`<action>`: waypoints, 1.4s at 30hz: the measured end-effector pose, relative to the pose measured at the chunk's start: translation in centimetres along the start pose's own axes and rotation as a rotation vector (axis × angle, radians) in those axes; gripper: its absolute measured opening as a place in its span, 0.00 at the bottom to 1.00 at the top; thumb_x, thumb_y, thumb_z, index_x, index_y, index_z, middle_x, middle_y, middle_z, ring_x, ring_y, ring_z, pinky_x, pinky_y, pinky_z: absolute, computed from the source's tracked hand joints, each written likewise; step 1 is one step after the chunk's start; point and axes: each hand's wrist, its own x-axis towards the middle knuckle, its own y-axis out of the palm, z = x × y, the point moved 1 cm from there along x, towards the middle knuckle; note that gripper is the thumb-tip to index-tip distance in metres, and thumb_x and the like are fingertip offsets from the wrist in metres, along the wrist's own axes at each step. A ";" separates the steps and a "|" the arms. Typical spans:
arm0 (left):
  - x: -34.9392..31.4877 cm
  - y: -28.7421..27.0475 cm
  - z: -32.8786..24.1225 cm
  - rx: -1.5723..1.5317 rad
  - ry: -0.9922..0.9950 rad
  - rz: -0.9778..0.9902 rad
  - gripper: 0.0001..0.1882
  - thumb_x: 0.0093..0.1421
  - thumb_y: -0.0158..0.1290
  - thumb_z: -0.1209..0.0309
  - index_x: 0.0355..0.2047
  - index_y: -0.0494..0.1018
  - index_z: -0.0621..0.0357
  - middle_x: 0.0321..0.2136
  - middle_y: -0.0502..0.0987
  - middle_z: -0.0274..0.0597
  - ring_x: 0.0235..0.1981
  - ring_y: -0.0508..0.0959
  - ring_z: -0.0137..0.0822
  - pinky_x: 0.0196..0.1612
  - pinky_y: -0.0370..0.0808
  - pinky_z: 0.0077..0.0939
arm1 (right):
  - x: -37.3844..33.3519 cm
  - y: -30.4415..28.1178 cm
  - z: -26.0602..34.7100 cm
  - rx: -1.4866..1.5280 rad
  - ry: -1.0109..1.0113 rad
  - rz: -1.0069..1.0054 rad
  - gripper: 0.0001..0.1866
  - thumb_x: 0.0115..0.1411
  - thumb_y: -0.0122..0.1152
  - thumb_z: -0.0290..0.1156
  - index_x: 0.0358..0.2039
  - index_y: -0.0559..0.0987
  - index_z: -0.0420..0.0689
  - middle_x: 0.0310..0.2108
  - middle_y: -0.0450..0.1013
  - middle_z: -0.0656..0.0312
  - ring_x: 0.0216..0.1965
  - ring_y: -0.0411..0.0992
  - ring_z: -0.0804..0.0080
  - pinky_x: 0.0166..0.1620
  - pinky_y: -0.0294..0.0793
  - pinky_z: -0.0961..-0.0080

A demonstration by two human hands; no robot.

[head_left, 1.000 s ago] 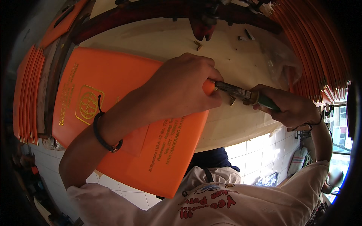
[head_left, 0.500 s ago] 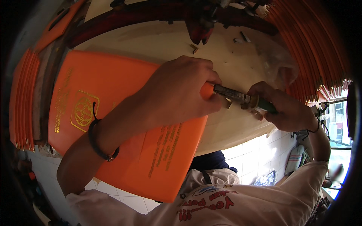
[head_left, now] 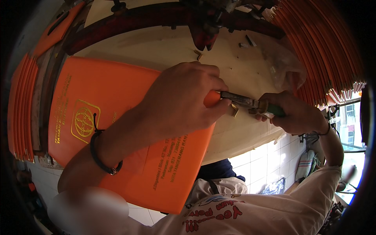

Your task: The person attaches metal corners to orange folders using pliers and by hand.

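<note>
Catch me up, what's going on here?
The person's left hand grips an orange cover near one corner, while the right hand holds green-handled pliers, tips at that corner. Part of the cover overhangs the table; small brass-coloured bits lie on it.

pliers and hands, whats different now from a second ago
Little: the view shifted slightly, putting a gold-coloured piece lower and farther left. Fingers of the right hand appear curled farther round the pliers. Nothing was released; the left hand still holds the orange cover.
</note>
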 end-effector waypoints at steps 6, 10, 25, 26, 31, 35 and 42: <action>0.0 0.0 0.1 -0.028 0.007 -0.008 0.10 0.57 0.61 0.69 0.35 0.83 0.63 0.28 0.77 0.44 0.33 0.79 0.45 0.41 0.75 0.37 | 0.5 -1.3 -1.6 -0.235 -0.173 0.095 0.18 0.52 0.61 0.18 0.45 0.75 0.38 0.36 0.79 0.59 0.36 0.79 0.68 0.43 0.78 0.70; 0.0 0.0 0.2 -0.013 -0.002 -0.003 0.10 0.56 0.61 0.68 0.35 0.83 0.62 0.28 0.77 0.44 0.33 0.79 0.44 0.40 0.75 0.37 | 0.7 -0.9 -1.9 -0.148 -0.174 0.076 0.20 0.54 0.60 0.29 0.50 0.78 0.43 0.32 0.79 0.56 0.30 0.78 0.66 0.38 0.77 0.69; -0.1 0.0 0.4 -0.001 0.002 -0.021 0.12 0.53 0.65 0.67 0.35 0.83 0.61 0.30 0.79 0.42 0.34 0.80 0.44 0.41 0.76 0.36 | 0.7 0.5 -1.7 -0.240 -0.159 -0.033 0.17 0.64 0.65 0.29 0.53 0.79 0.41 0.44 0.76 0.52 0.43 0.75 0.60 0.51 0.73 0.65; -0.1 0.0 0.4 -0.002 0.002 -0.020 0.12 0.53 0.65 0.67 0.35 0.83 0.61 0.30 0.79 0.42 0.34 0.80 0.44 0.41 0.76 0.36 | 1.2 0.8 -2.7 -0.278 -0.321 -0.107 0.18 0.64 0.62 0.30 0.54 0.78 0.41 0.38 0.77 0.52 0.37 0.76 0.61 0.45 0.74 0.66; 0.0 0.1 0.5 0.012 0.022 -0.010 0.13 0.54 0.66 0.65 0.35 0.82 0.61 0.30 0.79 0.44 0.35 0.79 0.46 0.41 0.76 0.36 | 1.2 0.5 -2.8 -0.228 -0.495 -0.183 0.16 0.62 0.61 0.30 0.50 0.77 0.39 0.33 0.78 0.53 0.31 0.77 0.65 0.39 0.77 0.68; -0.2 0.6 1.0 -0.008 -0.029 0.013 0.14 0.53 0.66 0.65 0.36 0.82 0.62 0.30 0.78 0.44 0.35 0.79 0.46 0.41 0.76 0.36 | -0.3 0.5 -1.3 0.021 -0.036 -0.007 0.13 0.59 0.57 0.28 0.44 0.77 0.40 0.31 0.78 0.57 0.28 0.76 0.69 0.33 0.77 0.72; -0.2 0.1 0.3 0.004 -0.033 0.020 0.13 0.51 0.64 0.68 0.37 0.82 0.62 0.30 0.78 0.44 0.34 0.79 0.46 0.41 0.76 0.36 | -1.7 0.3 -0.2 -0.016 -0.072 0.085 0.18 0.56 0.48 0.23 0.46 0.78 0.40 0.36 0.79 0.57 0.33 0.77 0.69 0.39 0.78 0.70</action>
